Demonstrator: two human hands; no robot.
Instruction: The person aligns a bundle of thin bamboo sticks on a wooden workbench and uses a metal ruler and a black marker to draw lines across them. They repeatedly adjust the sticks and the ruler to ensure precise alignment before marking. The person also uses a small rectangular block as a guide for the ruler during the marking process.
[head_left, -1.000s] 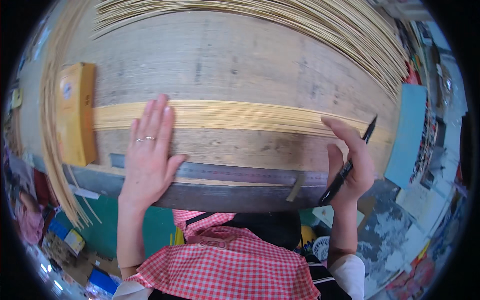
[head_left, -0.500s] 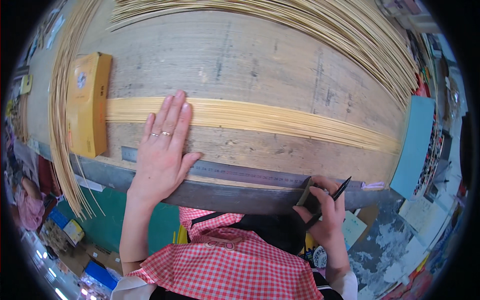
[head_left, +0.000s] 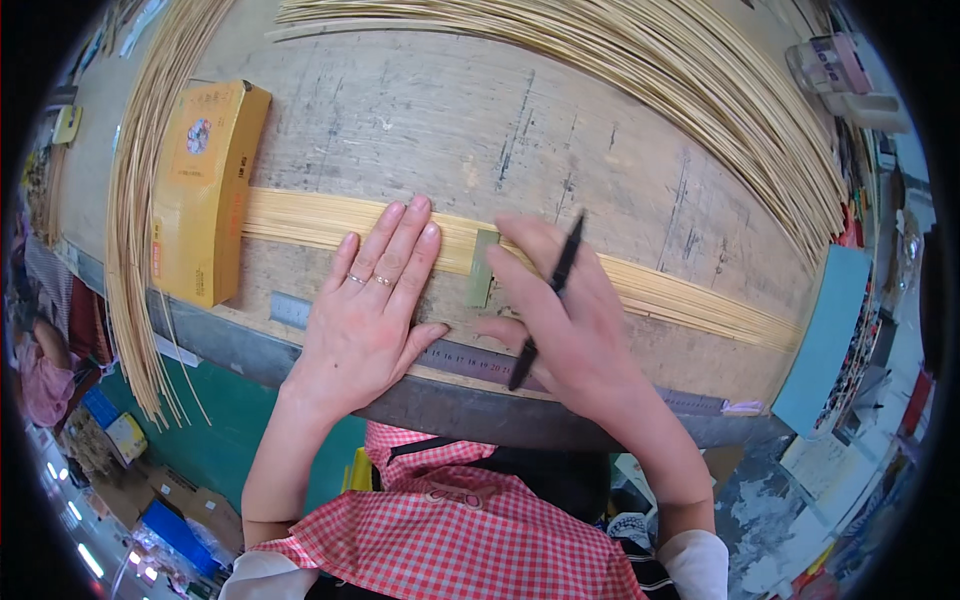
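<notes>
Here, a flat row of pale strips [head_left: 457, 242] runs crosswise beneath both hands, showing between them and beyond each one to the side. The left hand [head_left: 352, 335] lies open on the row, palm down, its fingers close together and pointing away from the body, its thumb spread toward the right hand [head_left: 578, 325]. That right hand, somewhat blurred, is partly curled, with a black pen [head_left: 567, 255] gripped slantwise among its fingers. Just beside its fingertips, between the two hands, a small green piece [head_left: 482, 270] stands across the strips; whether the fingers pinch it is unclear. Nearer the body than the fingers, a metal ruler [head_left: 465, 362] passes under both hands. Left of the left hand, a yellow box [head_left: 190, 215] sits at the row's end; well right of the right hand is a blue-green block [head_left: 825, 340]. Beyond both hands lies a long bundle of sticks [head_left: 640, 70].
</notes>
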